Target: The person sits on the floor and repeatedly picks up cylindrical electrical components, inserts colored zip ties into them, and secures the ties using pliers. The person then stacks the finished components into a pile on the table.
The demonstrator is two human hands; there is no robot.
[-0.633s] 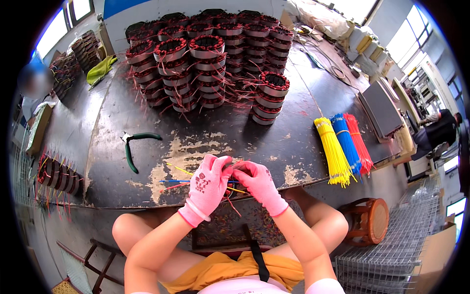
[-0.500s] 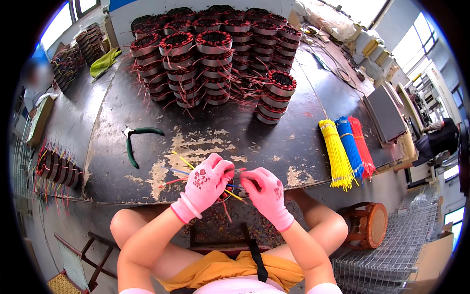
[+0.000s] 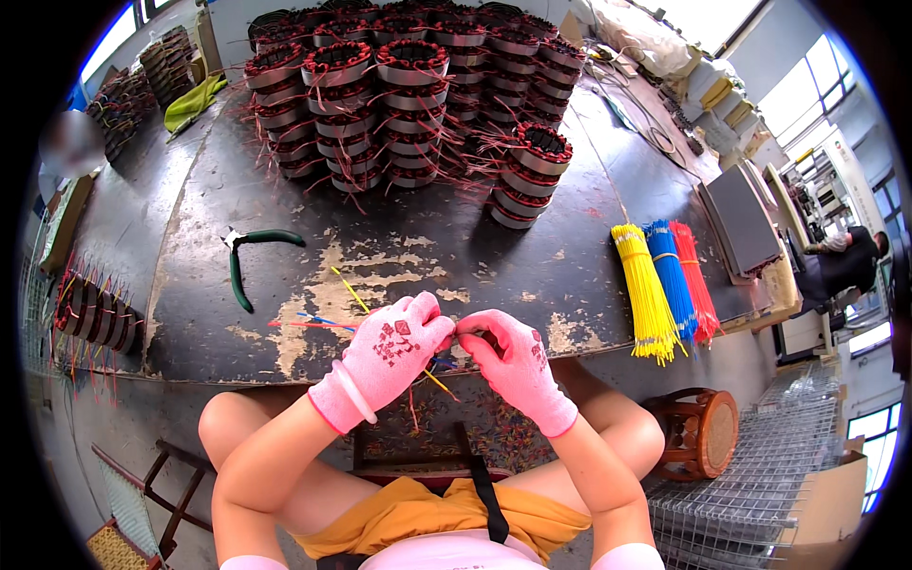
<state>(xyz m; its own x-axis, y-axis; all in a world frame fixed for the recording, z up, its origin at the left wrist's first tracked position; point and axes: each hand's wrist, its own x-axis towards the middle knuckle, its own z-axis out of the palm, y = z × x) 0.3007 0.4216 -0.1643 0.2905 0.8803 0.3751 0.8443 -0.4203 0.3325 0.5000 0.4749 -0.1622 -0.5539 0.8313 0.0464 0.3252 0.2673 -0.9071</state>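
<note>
My left hand (image 3: 397,344), in a pink printed glove, is closed with thumb and forefinger pinched at the table's front edge. My right hand (image 3: 513,366), gloved alike, also pinches, its fingertips meeting the left ones. Between them is a thin wire, mostly hidden by the fingers. From beneath my left hand a yellow wire (image 3: 351,290), a red wire (image 3: 309,325) and a blue wire (image 3: 323,319) stick out to the left. Another yellow wire end (image 3: 437,382) points down toward my lap. Whatever these wires join onto is hidden behind the gloves.
Green-handled pliers (image 3: 243,261) lie left on the dark worn table (image 3: 380,228). Stacks of wound motor stators (image 3: 347,114) stand at the back, a shorter stack (image 3: 532,176) right of them. Bundled yellow wires (image 3: 644,294), blue wires (image 3: 673,280) and red wires (image 3: 696,280) lie right.
My fingertips have come together, covering the short red piece that showed between them. The wires left of my left hand have swung slightly. The whole view has shifted a little.
</note>
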